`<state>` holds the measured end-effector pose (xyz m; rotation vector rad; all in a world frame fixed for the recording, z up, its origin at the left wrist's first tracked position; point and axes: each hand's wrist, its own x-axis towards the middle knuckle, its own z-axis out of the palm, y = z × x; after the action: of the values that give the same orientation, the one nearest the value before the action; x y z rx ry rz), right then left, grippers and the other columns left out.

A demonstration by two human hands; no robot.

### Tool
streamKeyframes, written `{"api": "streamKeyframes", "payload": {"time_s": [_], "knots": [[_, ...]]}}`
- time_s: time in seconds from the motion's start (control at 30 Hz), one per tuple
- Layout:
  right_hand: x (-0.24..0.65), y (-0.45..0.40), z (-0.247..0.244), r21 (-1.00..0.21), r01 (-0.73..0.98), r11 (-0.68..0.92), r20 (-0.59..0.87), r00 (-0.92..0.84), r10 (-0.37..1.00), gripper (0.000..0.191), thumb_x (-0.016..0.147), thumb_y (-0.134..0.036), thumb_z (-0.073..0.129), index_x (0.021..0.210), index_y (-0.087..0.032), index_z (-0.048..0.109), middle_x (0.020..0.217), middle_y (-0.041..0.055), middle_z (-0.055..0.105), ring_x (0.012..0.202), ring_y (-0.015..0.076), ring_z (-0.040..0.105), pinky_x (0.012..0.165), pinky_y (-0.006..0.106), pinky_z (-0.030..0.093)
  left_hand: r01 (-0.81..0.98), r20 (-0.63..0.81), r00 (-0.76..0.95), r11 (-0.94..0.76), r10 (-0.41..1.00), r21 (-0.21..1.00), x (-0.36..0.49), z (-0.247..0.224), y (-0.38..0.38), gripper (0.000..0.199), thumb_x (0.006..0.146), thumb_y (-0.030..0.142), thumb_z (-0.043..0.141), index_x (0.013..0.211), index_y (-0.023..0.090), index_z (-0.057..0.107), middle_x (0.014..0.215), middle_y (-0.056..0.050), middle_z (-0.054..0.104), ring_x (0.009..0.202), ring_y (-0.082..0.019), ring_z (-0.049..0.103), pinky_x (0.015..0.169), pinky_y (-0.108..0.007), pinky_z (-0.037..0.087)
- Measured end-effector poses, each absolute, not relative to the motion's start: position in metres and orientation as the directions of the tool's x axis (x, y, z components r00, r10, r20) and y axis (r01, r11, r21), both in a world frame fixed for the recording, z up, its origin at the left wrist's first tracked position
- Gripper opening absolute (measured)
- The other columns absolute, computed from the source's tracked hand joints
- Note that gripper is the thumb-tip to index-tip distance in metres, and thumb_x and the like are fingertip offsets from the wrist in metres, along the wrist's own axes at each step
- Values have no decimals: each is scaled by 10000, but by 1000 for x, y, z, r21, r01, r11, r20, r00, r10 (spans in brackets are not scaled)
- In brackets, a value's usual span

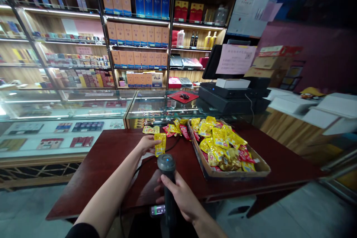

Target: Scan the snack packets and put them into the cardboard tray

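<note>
The left hand [147, 144] pinches a yellow snack packet [160, 144] between its fingers, just beyond a handheld barcode scanner [167, 165] curled in the right hand [180, 195]. A few loose packets [174, 129] lie on the tabletop [111, 160]; most sit heaped in the cardboard tray [232, 174].

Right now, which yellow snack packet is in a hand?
The yellow packet gripped in the left hand; the others lie in the cardboard tray or loose on the table.
</note>
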<state>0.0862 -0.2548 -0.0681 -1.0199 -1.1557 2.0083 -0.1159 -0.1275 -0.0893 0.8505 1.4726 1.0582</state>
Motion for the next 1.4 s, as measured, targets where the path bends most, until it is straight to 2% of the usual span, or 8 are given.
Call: {"api": "streamKeyframes", "payload": {"time_s": [0.27,0.43,0.53,0.63,0.8,1.0,1.27,1.4], "knots": [[87,-253,-69,-903,-153,-402,-271,-523,808,546,682,-549,730,1020,-174,522,817,22,641,677,162,655,567,299,565,-41,-346,-160,344,924,938,-118,-95,-123,556,503,443,868,913,126,669,752,-74,708,595,-179,655,484,-268,514],[87,-254,-68,-897,-146,-416,-288,-521,804,546,696,-536,722,1061,-180,526,806,27,655,675,168,657,571,307,566,-48,-331,-129,327,935,944,-118,-93,-125,572,470,442,878,893,128,656,738,-67,701,547,-150,629,413,-203,428],[89,-250,-65,-895,-181,-409,-278,-491,826,528,699,-513,721,1079,-192,542,938,64,670,768,202,673,570,322,574,-48,-335,-118,332,935,942,-116,-91,-128,586,463,455,877,902,134,659,757,-59,704,540,-135,618,420,-200,424],[94,-236,-61,-899,-233,-370,-251,-418,873,532,677,-480,735,1098,-209,555,1115,97,643,955,257,658,583,328,583,-46,-329,-111,326,938,944,-112,-86,-132,594,469,467,872,924,136,680,763,-54,706,547,-127,610,442,-206,439],[107,-200,-52,-931,-257,-261,-207,-220,953,515,645,-399,747,1093,-219,567,1129,75,637,1066,285,620,669,351,591,-71,-337,-23,334,941,940,-101,-74,-136,623,478,477,868,980,150,697,858,-72,723,628,-145,644,535,-244,508],[124,-172,-38,-959,-247,-141,-101,-170,980,472,665,-403,724,1082,-220,599,1144,77,631,1054,280,608,678,380,592,-69,-329,77,334,941,940,-73,-55,-128,619,497,450,870,1003,140,694,883,-90,726,649,-160,667,562,-257,539],[183,-160,-18,-952,-286,-107,-122,37,992,459,644,-390,734,1038,-199,596,1130,79,647,1079,289,605,641,342,599,-133,-226,186,252,956,959,13,-39,-97,578,550,426,858,1014,132,679,942,-111,721,772,-239,698,585,-340,594],[223,-156,-17,-948,-313,-61,-112,146,983,485,641,-394,744,1067,-213,599,1176,70,639,1096,286,603,652,341,605,-108,-163,194,186,967,977,64,-39,-85,571,537,448,856,980,133,680,927,-98,722,769,-236,695,530,-291,577]]}}
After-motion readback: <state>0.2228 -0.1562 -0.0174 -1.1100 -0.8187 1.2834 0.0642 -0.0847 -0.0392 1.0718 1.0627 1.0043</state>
